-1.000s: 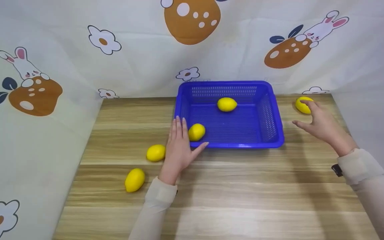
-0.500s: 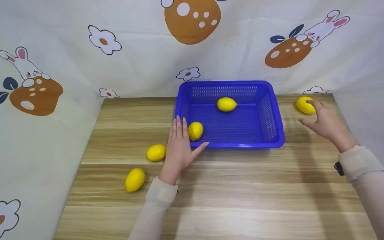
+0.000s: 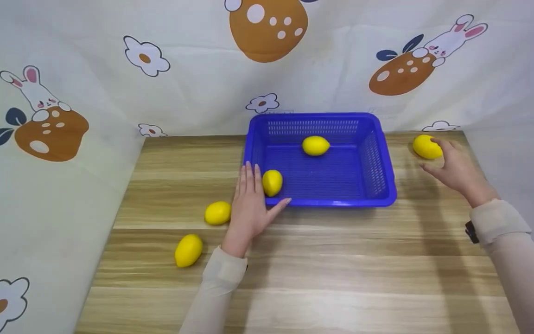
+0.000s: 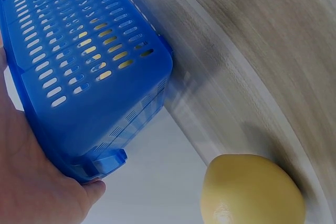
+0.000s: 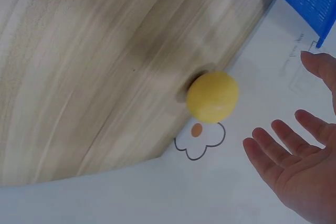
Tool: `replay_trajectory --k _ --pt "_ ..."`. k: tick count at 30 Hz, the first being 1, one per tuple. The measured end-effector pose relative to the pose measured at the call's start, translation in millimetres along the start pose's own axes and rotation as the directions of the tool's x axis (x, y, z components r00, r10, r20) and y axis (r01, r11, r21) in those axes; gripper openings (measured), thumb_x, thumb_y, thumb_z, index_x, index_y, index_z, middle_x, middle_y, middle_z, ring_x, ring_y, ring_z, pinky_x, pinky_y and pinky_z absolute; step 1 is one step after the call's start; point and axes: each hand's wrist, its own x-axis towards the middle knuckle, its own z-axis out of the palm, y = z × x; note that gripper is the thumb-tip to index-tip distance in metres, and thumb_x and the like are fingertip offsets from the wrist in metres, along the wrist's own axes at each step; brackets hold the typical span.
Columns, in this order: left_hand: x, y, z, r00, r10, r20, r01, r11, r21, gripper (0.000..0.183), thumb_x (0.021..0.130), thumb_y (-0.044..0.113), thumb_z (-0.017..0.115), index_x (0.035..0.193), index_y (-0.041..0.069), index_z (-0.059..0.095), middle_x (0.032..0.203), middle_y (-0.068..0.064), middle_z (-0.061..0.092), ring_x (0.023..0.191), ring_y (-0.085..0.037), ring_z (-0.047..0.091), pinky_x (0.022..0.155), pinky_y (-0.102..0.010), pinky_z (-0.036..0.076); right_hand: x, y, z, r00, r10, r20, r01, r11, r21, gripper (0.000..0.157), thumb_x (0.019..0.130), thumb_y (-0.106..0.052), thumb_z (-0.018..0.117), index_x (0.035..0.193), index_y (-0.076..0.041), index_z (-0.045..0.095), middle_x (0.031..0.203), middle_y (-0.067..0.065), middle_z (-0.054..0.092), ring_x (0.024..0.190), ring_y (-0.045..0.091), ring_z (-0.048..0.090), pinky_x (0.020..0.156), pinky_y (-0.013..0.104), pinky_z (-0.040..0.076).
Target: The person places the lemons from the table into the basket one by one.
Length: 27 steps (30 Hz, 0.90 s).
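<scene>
A blue plastic basket [image 3: 329,202] with slotted walls stands at the back of the table, one lemon [image 3: 315,145] near its far wall and another lemon [image 3: 272,183] in its near left corner. Across that corner's rim rests my left hand [image 3: 250,206], fingers straight and thumb spread along the front edge; the left wrist view shows the palm against the basket [image 4: 100,87]. To the right of the basket, my right hand [image 3: 457,169] hovers by a lemon [image 3: 427,146], fingers spread. In the right wrist view a gap separates this hand [image 5: 302,166] from the lemon [image 5: 212,97].
Left of the basket, a lemon [image 3: 217,213] lies beside my left hand and another lemon [image 3: 188,250] sits nearer the front. Printed cloth [image 3: 193,93] hangs behind and at both sides of the wooden table [image 3: 341,269].
My right hand has shifted slightly to the right beside the outer lemon. Inside the basket, the near-left lemon rolled a little left and settled. My left hand has stayed put.
</scene>
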Motion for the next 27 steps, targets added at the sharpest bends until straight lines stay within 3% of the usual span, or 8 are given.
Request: replay_trajectory --k 13,27 --pt "-0.5 0.6 -0.9 1.000 -0.005 0.005 0.005 1.000 -0.008 0.114 0.097 0.074 0.054 0.165 -0.008 0.014 0.174 -0.029 0.005 0.163 -0.040 0.007 0.133 -0.050 0.014 8.1 21.3 8.7 0.998 -0.014 -0.069 0.016 0.999 0.029 0.081 0.098 -0.023 0.074 0.154 0.018 0.032 0.148 0.049 0.036 0.138 0.066 0.031 0.112 0.080 0.028" --pt "-0.1 0.2 -0.3 1.000 -0.007 0.003 0.007 1.000 -0.022 0.114 0.097 0.075 0.054 0.165 -0.008 0.015 0.174 -0.030 0.005 0.163 -0.040 0.007 0.133 -0.050 0.013 21.4 31.8 11.1 0.998 0.043 -0.055 -0.042 0.999 0.016 0.079 0.097 -0.023 0.072 0.154 0.016 0.033 0.147 0.047 0.037 0.136 0.065 0.034 0.114 0.079 0.027"
